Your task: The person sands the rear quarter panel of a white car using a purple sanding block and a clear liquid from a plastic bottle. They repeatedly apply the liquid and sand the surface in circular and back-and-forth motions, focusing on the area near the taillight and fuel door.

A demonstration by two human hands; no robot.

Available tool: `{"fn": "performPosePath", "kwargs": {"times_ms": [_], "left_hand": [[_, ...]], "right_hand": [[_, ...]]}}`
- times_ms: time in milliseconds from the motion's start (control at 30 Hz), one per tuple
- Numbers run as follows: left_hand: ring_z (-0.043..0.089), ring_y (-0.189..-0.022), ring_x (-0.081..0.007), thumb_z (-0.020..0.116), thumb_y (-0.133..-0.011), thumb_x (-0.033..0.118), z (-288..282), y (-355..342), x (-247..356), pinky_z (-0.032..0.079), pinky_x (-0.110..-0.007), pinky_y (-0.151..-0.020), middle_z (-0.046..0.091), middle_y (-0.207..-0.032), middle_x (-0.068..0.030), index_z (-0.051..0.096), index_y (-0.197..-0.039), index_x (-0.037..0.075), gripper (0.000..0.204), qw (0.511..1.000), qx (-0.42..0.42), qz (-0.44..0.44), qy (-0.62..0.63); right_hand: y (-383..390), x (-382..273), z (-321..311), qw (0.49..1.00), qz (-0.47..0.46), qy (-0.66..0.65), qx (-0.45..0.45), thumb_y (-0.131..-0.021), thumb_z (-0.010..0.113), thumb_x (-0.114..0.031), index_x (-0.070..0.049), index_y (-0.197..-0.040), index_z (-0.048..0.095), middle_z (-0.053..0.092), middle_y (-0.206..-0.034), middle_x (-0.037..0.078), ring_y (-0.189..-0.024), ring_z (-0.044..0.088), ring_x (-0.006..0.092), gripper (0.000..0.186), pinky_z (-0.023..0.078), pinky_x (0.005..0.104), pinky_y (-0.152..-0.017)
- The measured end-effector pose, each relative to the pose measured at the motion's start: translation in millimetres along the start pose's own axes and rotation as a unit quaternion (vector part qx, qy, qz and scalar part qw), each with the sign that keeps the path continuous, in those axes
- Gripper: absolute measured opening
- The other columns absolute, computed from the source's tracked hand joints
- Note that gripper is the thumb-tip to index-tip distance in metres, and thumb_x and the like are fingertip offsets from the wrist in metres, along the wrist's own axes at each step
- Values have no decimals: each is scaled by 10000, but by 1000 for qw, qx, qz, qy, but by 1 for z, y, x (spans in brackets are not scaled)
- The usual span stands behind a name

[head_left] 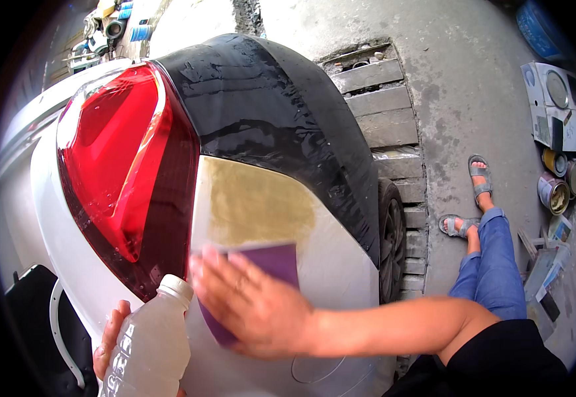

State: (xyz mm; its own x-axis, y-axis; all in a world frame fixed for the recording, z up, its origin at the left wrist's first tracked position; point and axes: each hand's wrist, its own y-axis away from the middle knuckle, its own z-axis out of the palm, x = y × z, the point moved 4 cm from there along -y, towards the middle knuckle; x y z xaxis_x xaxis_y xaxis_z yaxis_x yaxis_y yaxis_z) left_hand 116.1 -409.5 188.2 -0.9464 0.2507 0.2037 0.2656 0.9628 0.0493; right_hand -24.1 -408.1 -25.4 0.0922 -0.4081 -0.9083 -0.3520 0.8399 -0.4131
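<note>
My left hand (108,336) is wrapped round a clear plastic bottle (147,351) with a white cap, filled with cloudy liquid; part of the hand is hidden behind it. A purple sheet of sandpaper (271,261) lies under my right hand (251,301), whose flat fingers press it on the white car body panel (341,281). This hand is slightly blurred. Just above the sandpaper is a tan, dull patch (255,202) on the panel. The red tail light (119,152) borders the panel on the left. Wrinkled black sheeting (255,99) covers the area beyond the patch.
A car wheel (392,241) shows at the panel's right, beside slatted drain covers (384,126). Legs in blue jeans (496,258) and grey sandals stand on concrete. Open cans (554,193) and a white box (559,109) sit at far right. Clutter (112,30) lies at upper left.
</note>
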Motion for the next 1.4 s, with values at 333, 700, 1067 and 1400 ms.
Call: {"fn": "performPosePath", "kwargs": {"times_ms": [333, 700, 1067, 1400], "left_hand": [[516, -1306, -459, 647, -705, 836, 23, -31, 22, 487, -535, -1051, 450, -1424, -346, 254, -1506, 1, 1222, 989, -37, 132, 56], [465, -1364, -435, 850, -643, 648, -22, -11, -6, 443, -512, -1104, 406, -1490, -313, 265, -1527, 23, 1230, 986, -161, -30, 24], [426, -1392, -441, 804, -681, 683, -7, 1, -4, 435, -525, -1108, 362, -1511, -328, 231, -1552, 83, 1203, 996, -48, 20, 71], [508, -1329, -412, 736, -651, 796, -14, -7, 8, 457, -473, -1092, 448, -1454, -318, 297, -1496, -35, 1263, 995, -87, 35, 21]], "right_hand": [[1, 8, -4, 999, 24, 13, 29, -902, 568, -464, 122, -1441, 393, 342, -1542, 315, -1465, 308, 446, 815, 260, 531, -1197], [-19, 41, -20, 998, 34, 32, 43, -919, 542, -397, 170, -1431, 362, 330, -1521, 365, -1463, 278, 483, 785, 242, 529, -1209], [-27, 48, -22, 998, 21, 50, 11, -895, 544, -406, 139, -1448, 383, 310, -1556, 333, -1494, 240, 448, 793, 211, 516, -1225], [-35, 52, -24, 998, 3, 68, 18, -927, 498, -366, 147, -1446, 377, 309, -1555, 337, -1490, 255, 440, 740, 219, 501, -1222]]}}
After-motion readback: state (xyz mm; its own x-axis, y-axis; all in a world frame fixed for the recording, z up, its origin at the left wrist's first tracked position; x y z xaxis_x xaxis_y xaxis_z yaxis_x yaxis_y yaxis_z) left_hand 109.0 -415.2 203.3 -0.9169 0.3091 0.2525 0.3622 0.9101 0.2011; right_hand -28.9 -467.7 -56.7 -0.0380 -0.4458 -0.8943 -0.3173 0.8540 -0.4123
